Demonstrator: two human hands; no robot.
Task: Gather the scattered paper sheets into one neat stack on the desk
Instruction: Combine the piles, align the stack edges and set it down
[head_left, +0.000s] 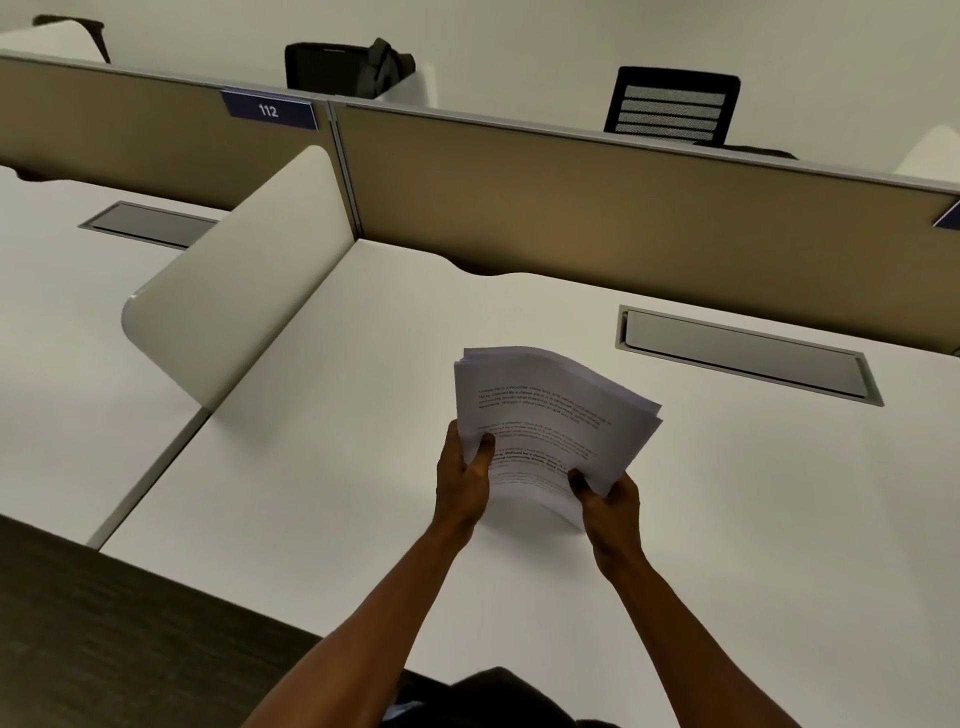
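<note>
A bundle of white printed paper sheets (540, 415) is held up off the white desk (322, 467), tilted away from me and slightly bowed, its far edges a little uneven. My left hand (465, 478) grips the bundle's lower left edge with the thumb on top. At the lower right corner my right hand (608, 504) grips it, thumb pressed on the printed face. The near bottom edge of the bundle looks close to the desk surface. No loose sheets show elsewhere on the desk.
A white curved side divider (234, 280) stands to the left. A tan partition (623, 208) runs along the back. A grey cable hatch (743, 353) lies in the desk at the right. Black chairs (675, 104) stand behind the partition.
</note>
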